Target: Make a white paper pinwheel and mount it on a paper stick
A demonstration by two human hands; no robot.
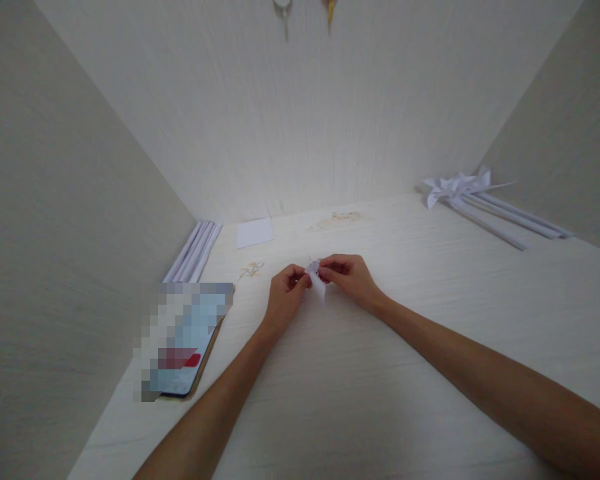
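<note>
Over the middle of the table, both hands pinch one small piece of white paper (318, 288). Its top part is curled or folded over, and a pointed flap hangs down below the fingers. My left hand (284, 298) grips its left side between thumb and fingertips. From the right, my right hand (354, 280) holds the upper edge the same way. Fingers cover part of the paper, so its full shape is hidden. White paper pinwheels (455, 187) on rolled paper sticks (510, 212) lie at the back right.
A stack of white paper rolls (193, 252) leans along the left wall, beside a square white sheet (255, 233). A phone (193, 373), partly blurred, lies at left. Small pale bits (253, 269) and more small bits (347, 216) are scattered on the table.
</note>
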